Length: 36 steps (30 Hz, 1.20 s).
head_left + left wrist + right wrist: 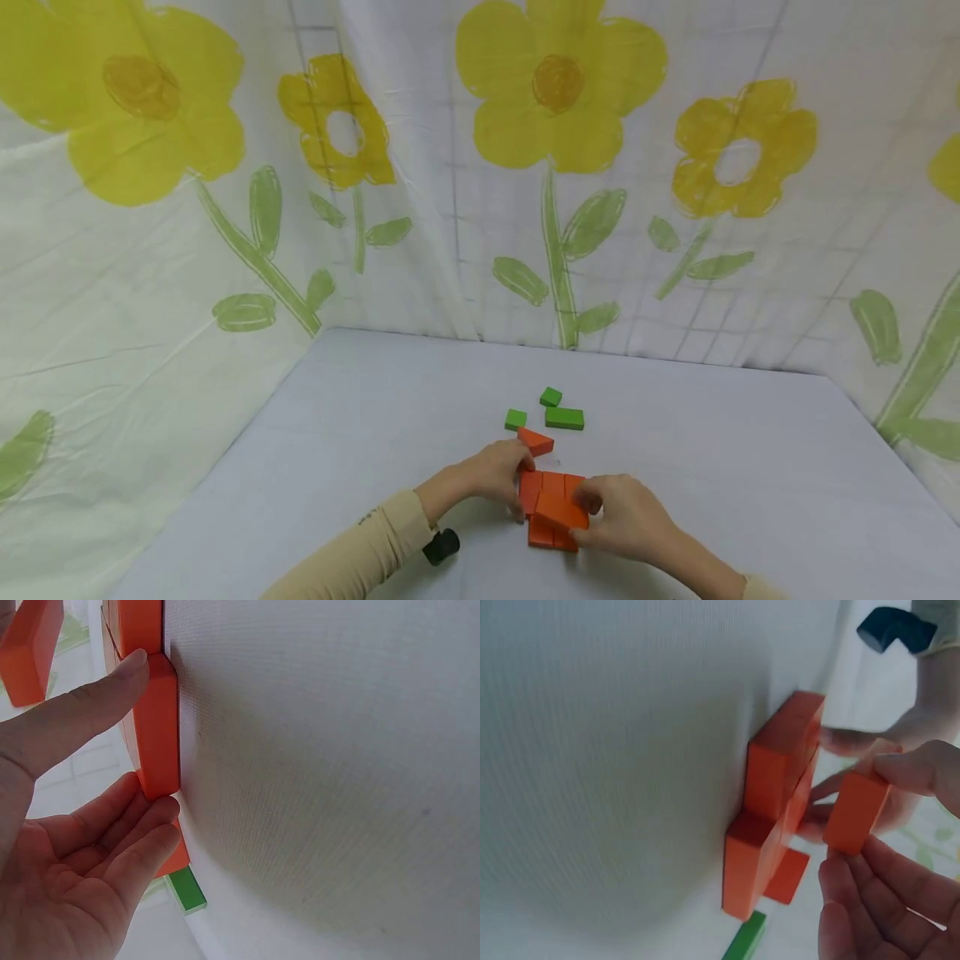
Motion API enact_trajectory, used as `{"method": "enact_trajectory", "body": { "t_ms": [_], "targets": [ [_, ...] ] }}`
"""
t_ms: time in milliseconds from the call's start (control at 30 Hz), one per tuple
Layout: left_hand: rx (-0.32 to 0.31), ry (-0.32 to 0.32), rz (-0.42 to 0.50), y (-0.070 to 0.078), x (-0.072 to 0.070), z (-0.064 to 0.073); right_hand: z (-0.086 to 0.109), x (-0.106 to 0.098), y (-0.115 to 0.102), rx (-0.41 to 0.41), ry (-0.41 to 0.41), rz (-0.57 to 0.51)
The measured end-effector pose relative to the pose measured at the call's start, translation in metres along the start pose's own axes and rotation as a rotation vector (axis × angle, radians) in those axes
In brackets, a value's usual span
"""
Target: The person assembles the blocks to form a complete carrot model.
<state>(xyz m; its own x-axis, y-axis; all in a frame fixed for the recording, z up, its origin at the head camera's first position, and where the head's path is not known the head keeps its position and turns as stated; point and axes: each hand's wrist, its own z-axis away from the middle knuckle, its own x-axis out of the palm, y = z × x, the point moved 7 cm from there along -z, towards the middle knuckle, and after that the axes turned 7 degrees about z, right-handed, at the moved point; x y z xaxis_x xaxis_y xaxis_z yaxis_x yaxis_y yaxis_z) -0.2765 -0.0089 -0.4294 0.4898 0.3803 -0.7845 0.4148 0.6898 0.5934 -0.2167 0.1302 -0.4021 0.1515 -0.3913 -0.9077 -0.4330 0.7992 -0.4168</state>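
My right hand [630, 515] pinches an orange rectangular block [856, 813] between thumb and fingertips. That block is tilted and overlaps the group of flat orange blocks [553, 482] in the head view; the right wrist view has it apart from them. The group lies on the table, its blocks set side by side. At its left side is my left hand [497, 473], with the thumb on one end of a red-orange block [157, 727] and curled fingers at the other end. Just beyond the left fingertips lies an orange triangular block [537, 442].
Farther back on the white table [420, 392] lie a long green block [564, 418] and two small green blocks, one left [515, 419] and one behind [551, 397]. A black device [441, 547] sits at the left wrist. A flower-printed curtain [420, 275] hangs behind the table.
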Motion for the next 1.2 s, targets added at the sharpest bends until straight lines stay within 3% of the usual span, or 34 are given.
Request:
{"method": "enact_trajectory", "body": {
  "t_ms": [233,500,733,1200],
  "targets": [
    [-0.001,0.001,-0.01,0.002,0.0,0.0,0.012,0.015,-0.013,-0.054,-0.106,-0.001],
    [0.007,0.009,-0.025,0.003,-0.001,0.0,0.017,0.029,-0.016,-0.032,-0.198,-0.023],
    [0.008,0.009,-0.036,0.003,-0.001,0.0,0.017,0.03,-0.017,-0.077,-0.17,0.028],
    [0.007,0.008,-0.037,0.001,-0.001,0.001,0.015,0.031,-0.015,-0.099,-0.144,0.015]
  ]
}}
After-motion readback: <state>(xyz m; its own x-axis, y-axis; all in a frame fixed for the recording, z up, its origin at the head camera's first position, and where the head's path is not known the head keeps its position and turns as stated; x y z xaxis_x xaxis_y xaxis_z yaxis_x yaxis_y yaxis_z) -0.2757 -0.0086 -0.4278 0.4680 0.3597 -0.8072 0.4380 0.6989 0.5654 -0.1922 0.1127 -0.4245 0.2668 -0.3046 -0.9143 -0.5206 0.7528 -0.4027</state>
